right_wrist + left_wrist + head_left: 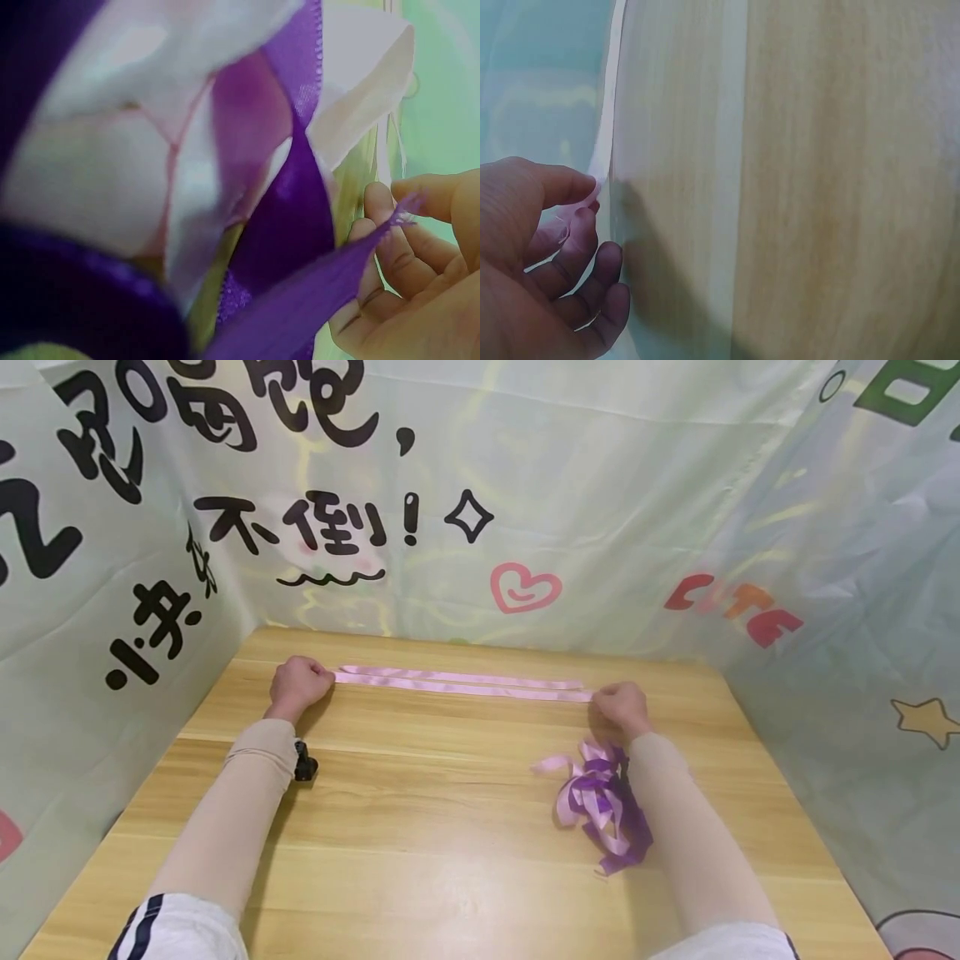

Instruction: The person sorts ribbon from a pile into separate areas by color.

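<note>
Printed cloth walls point(600, 485) around a wooden tabletop point(420, 827) suggest a makeshift booth.

On the table point(420, 835), a ribbon pile point(597, 789) lies right, before two ribbon strips point(463, 687).

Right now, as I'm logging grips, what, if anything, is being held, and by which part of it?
The nearer pink ribbon of the two laid straight: the left hand pinches its left end, the right hand its right end.
</note>
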Tool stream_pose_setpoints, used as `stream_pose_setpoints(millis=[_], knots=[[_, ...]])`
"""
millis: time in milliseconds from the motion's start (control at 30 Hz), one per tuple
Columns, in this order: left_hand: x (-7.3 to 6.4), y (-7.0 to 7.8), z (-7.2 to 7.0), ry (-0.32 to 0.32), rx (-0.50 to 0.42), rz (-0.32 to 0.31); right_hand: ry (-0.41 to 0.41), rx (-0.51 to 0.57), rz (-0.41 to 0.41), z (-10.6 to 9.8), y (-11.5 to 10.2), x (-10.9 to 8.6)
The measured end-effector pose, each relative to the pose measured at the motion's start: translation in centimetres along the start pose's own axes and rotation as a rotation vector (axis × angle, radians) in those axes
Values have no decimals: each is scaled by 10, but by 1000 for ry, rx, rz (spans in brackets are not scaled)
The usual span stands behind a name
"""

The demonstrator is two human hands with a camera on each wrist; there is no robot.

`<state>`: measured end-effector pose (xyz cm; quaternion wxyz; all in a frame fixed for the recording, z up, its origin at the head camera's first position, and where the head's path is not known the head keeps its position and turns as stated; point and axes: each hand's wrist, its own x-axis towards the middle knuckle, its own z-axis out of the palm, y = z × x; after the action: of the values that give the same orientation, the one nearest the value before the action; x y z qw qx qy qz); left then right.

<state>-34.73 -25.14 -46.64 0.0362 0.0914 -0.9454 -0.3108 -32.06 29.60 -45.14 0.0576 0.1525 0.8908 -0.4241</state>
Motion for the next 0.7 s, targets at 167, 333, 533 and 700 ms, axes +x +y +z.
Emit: stream_pose_setpoints(millis=[167,333,533,700], knots=[[-2,-1,-2,-2,-8,-1,-11,55,-12,-4,2,-3],[-5,1,-7,20,-4,16,-22,111,-39,-9,1,-8],[-11,13,-12,46,16,87,35,-89,-169,-14,-9,-13],[-19,29,-8,52,9,165,27,-128,-224,-16,-21,-25]])
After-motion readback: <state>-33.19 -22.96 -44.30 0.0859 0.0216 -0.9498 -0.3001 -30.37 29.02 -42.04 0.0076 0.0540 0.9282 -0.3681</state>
